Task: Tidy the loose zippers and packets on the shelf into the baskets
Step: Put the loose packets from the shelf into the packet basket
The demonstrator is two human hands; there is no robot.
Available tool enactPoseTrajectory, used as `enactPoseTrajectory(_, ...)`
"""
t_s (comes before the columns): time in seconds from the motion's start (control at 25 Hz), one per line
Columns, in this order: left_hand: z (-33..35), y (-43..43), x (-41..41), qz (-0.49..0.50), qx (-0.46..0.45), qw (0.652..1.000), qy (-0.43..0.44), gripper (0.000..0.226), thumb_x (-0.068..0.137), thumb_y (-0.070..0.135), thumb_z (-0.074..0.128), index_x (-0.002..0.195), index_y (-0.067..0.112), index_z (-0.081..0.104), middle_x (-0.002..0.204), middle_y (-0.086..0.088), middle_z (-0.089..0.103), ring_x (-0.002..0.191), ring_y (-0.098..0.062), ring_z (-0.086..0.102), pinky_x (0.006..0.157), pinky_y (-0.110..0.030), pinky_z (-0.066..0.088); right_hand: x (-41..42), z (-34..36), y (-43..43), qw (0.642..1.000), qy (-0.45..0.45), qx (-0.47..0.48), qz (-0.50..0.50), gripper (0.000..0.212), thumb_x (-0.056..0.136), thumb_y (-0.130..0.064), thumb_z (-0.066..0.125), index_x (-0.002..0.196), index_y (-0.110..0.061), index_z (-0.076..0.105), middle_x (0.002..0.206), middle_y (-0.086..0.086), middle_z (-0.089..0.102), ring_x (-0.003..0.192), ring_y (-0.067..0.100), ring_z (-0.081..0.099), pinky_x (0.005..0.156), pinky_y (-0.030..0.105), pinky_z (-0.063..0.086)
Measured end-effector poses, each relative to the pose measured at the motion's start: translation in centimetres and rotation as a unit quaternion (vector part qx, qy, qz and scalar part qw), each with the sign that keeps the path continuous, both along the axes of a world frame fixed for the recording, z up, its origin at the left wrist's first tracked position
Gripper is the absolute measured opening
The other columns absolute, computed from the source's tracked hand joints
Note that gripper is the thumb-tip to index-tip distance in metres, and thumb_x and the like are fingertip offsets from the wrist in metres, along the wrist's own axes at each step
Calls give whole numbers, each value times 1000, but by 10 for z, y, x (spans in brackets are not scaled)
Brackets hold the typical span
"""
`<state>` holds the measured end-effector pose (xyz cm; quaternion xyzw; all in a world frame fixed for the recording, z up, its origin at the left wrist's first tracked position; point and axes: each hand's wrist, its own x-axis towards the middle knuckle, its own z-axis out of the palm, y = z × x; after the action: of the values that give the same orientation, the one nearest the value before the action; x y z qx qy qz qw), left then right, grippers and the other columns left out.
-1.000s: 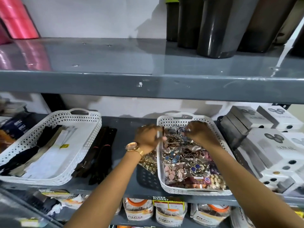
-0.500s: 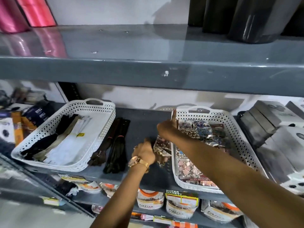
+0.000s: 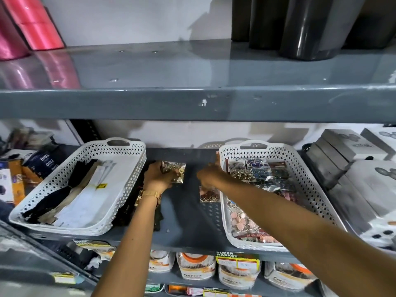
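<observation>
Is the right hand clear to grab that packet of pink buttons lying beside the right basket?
Probably yes: the right hand hovers just above the pink button packet on open shelf, outside the right basket; nothing lies between.

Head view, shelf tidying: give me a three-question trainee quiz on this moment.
1. True or false: the left hand grips a clear packet of small metal pieces.
2. Which white basket holds zippers: A the left basket or B the right basket?
3. Fill in: a packet of pinkish buttons lies on the shelf just below the ___ hand.

Key: 1 true; 2 A; 3 right.
</observation>
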<state>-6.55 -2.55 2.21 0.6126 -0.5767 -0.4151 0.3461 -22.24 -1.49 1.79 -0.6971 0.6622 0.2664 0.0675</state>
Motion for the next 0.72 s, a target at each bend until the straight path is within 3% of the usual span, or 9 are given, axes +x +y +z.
enactPoseTrajectory(0.12, 11, 4, -8, -13, -29, 999, -22, 24, 72, 21, 78, 82, 9, 59, 77, -8, 61, 68, -20, 56, 58, -26, 52, -2, -3, 0, 1000, -18, -20, 2, 51, 84, -27, 68, 128, -7, 55, 144, 12, 49, 139, 35, 34, 114, 44, 25)
enactPoseTrajectory(0.24, 14, 3, -13, -10, -38, 998, 57, 33, 54, 38, 79, 71, 17, 60, 70, -3, 62, 71, -22, 59, 75, -43, 57, -8, 2, -3, 966, -233, -104, -38, 29, 82, -23, 71, 105, -6, 66, 112, 11, 70, 111, 26, 60, 100, 36, 39)
enactPoseTrajectory(0.28, 15, 2, -13, 0, -56, 995, 88, 28, 58, 34, 80, 67, 21, 58, 71, -2, 63, 75, -23, 60, 79, -45, 55, -11, 8, -4, 931, -337, -118, -78, 22, 80, -22, 73, 95, -7, 67, 99, 7, 71, 102, 23, 60, 95, 33, 40)
enactPoseTrajectory(0.36, 21, 1, -14, 39, -89, 984, 147, 22, 76, 16, 75, 71, 24, 56, 79, -3, 64, 83, -23, 60, 84, -45, 52, -22, 27, -4, 822, -523, -167, -149, 25, 76, -17, 77, 93, -3, 66, 87, 7, 66, 89, 19, 57, 77, 25, 44)
enactPoseTrajectory(0.4, 23, -2, -16, 42, -102, 977, 180, 22, 80, 10, 72, 74, 24, 56, 82, -4, 64, 85, -24, 59, 83, -45, 52, -33, 37, -3, 775, -574, -202, -167, 31, 75, -12, 78, 99, 3, 65, 89, 12, 66, 85, 17, 57, 69, 22, 45)
enactPoseTrajectory(0.48, 30, -2, -25, -7, -113, 969, 222, 22, 83, 4, 69, 78, 22, 57, 79, 0, 65, 80, -23, 59, 73, -38, 55, -66, 58, 4, 744, -595, -251, -169, 36, 73, -8, 79, 102, 7, 64, 89, 16, 66, 73, 12, 61, 56, 11, 45)
enactPoseTrajectory(0.56, 37, -1, -45, -101, -124, 966, 204, 26, 81, -1, 69, 77, 22, 57, 72, 8, 67, 70, -16, 60, 65, -31, 53, -108, 78, 15, 774, -569, -248, -126, 32, 75, -6, 77, 101, 9, 65, 87, 14, 63, 68, 8, 62, 54, 8, 45)
enactPoseTrajectory(0.72, 46, 3, -108, -274, -193, 942, -24, 16, 80, -1, 68, 92, 7, 62, 92, -5, 63, 85, -20, 58, 75, -30, 46, -167, 93, 40, 924, -334, -159, -99, 25, 84, -3, 66, 108, 0, 69, 103, 13, 70, 93, 21, 64, 71, 17, 46)
